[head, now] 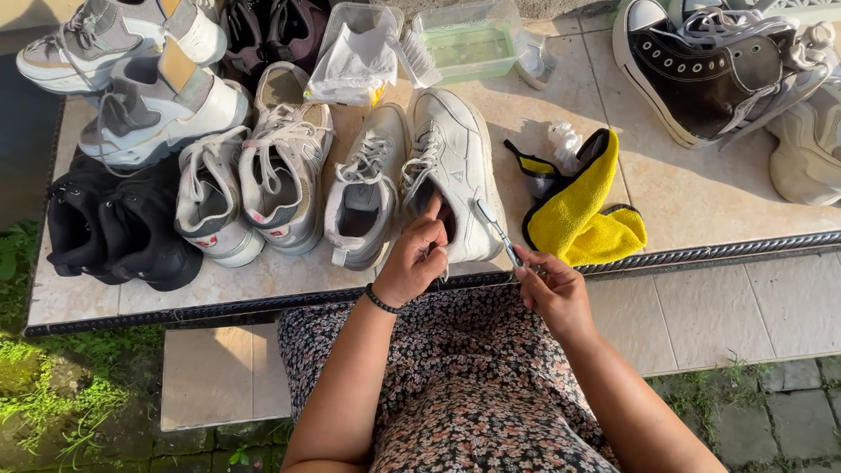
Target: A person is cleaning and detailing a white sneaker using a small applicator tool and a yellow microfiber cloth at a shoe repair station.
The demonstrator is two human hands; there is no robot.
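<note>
Sunlit pale stone tiles form the low table [701,197], edged in front by a dark twisted-metal rim, with grass and paving stones on the ground below. The person sits close to it, a floral-print dress filling the lower middle of the view.

The left hand [413,261], a dark beaded bracelet [382,300] on its wrist, is curled around the heel opening of a white sneaker [455,166], thumb raised against the inner collar and fingers closed on the rim. That sneaker stands at the table's front edge, toe pointing away, laces still in. The right hand [550,285] is closed in a pinch on the handle of a slim toothbrush-like brush [498,229], whose head rests against the sneaker's outer side near the heel.

Left of the held shoe stand a grey sneaker [366,188], a grey-and-white pair [254,180], black shoes [118,228] and chunky grey trainers [131,79]. Just right of it lies a crumpled yellow cloth [583,206] with dark trim, close to the right hand's path. Farther back sit a clear tub of greenish liquid [469,42], a scrubbing brush [419,54] and a plastic bag [355,61]. A black high-top [710,74] and a cream shoe [806,144] lie at far right.
</note>
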